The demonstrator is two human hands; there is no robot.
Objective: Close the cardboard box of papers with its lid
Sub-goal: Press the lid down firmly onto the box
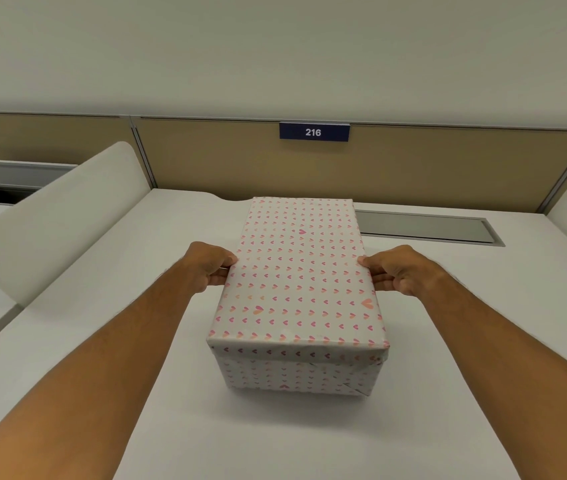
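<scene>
The heart-print lid [301, 271] sat over the cardboard box [296, 374] mid-desk [206, 427]. Left hand [211, 268] and right hand [398, 271] pinched its opposite long edges, apparently to seat it evenly.

1. A smooth white worktop [275, 438] fills the foreground.
2. A tan fabric partition panel [413, 161] with grey metal framing stands behind it.
3. A navy number plate [314, 132] reads "216".
4. A grey metal cable hatch [427, 227] sits flush in the worktop.
5. A white rounded side divider [57, 216] stands on the left.
6. A plain pale wall [275, 46] rises above.
</scene>
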